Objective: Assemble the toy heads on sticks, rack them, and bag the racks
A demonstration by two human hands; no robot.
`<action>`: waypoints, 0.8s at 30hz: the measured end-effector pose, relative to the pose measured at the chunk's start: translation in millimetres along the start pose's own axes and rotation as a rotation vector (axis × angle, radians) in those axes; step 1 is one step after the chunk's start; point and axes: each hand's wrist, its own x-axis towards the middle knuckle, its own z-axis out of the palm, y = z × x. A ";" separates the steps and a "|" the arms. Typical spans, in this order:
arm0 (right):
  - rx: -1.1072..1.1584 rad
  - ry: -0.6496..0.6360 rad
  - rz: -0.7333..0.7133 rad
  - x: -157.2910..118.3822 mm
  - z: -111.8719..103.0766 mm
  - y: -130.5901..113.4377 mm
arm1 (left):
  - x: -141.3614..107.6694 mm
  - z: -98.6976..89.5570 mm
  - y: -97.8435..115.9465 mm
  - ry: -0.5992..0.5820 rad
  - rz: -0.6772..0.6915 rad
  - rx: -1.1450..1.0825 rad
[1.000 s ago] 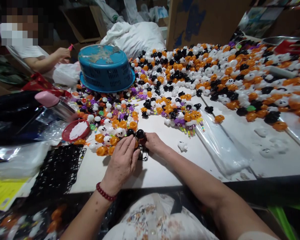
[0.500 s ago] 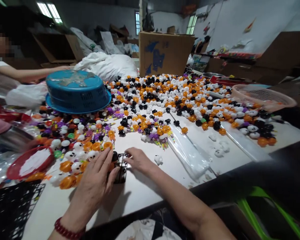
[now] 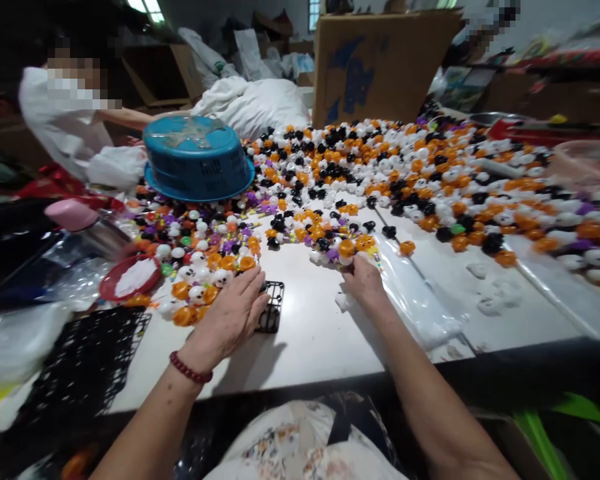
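Observation:
A small black grid tray (image 3: 275,308) lies on the white table. My left hand (image 3: 230,308), a dark red bead bracelet at its wrist, rests along the tray's left side and partly covers it; its fingers are stretched out side by side. My right hand (image 3: 364,283) reaches to a small pile of orange, black, white and purple pieces; its fingers are bent together by an orange piece (image 3: 347,249), and its fingertips are partly hidden. White skull and orange pumpkin pieces (image 3: 185,315) lie left of my left hand.
An upturned blue basin (image 3: 195,160) and a cardboard box (image 3: 375,67) stand behind. Clear plastic bags (image 3: 415,293) lie at the right. A red dish (image 3: 130,277) and black mesh (image 3: 85,353) are at the left. Another person in white (image 3: 65,127) reaches in at the far left.
My right hand has left the black tray and moved right and forward to the pile of pieces. My left hand has stayed at the tray. The view has shifted.

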 end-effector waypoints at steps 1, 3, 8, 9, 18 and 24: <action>0.129 -0.038 -0.012 -3.0 8.3 -11.0 | 0.1 -1.9 1.1 -0.015 -0.006 -0.013; 0.404 -0.177 -0.022 -9.2 31.1 -35.6 | 0.3 -4.3 1.7 -0.039 -0.014 -0.029; 0.688 -0.393 -0.040 -6.1 98.1 -83.4 | -0.9 -3.8 -1.3 -0.051 -0.010 -0.040; 0.691 -0.404 -0.034 -2.6 106.9 -88.3 | -1.3 -3.4 -1.9 -0.050 -0.009 -0.045; 0.482 -0.495 -0.196 7.1 112.2 -102.9 | -3.9 -2.1 -2.9 -0.046 -0.028 -0.080; 0.316 -0.466 -0.335 6.0 108.1 -103.1 | -4.4 -3.5 -2.0 -0.049 -0.030 -0.080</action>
